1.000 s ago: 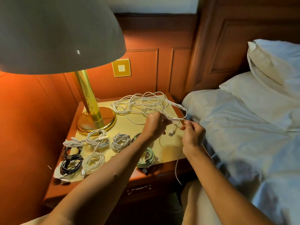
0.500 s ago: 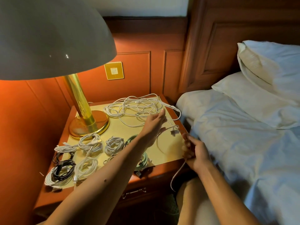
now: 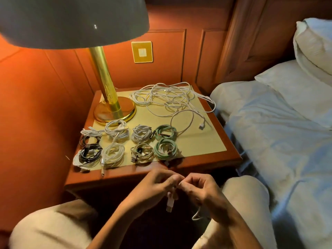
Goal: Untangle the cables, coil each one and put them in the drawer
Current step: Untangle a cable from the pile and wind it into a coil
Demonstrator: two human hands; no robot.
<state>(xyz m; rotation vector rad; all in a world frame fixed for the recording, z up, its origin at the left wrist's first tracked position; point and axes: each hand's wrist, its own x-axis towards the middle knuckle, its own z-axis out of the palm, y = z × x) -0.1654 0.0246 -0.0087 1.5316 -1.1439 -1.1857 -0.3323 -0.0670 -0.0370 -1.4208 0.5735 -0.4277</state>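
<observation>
We count eight or so coiled cables point(image 3: 125, 146) at 8 o'clock on the counter point(image 3: 197, 144); the white tangle point(image 3: 168, 98) sits at 1 o'clock. Left hand point(image 3: 158, 186) and right hand point(image 3: 199, 189) each grip-pinch one white cable point(image 3: 169, 203) off the front edge. Drawer unseen; nothing stowed.

Both arms are bare all the way up as far as the shot goes, so no sleeves, and there's no watch, bracelet or ring that I can spot on the left hand point(image 3: 158, 184) or the right hand point(image 3: 199, 187). Nails look short and plain. Lower down you get two knees in light beige trousers point(image 3: 53, 229), kind of a soft, plain fabric with no pattern or visible pockets.
</observation>
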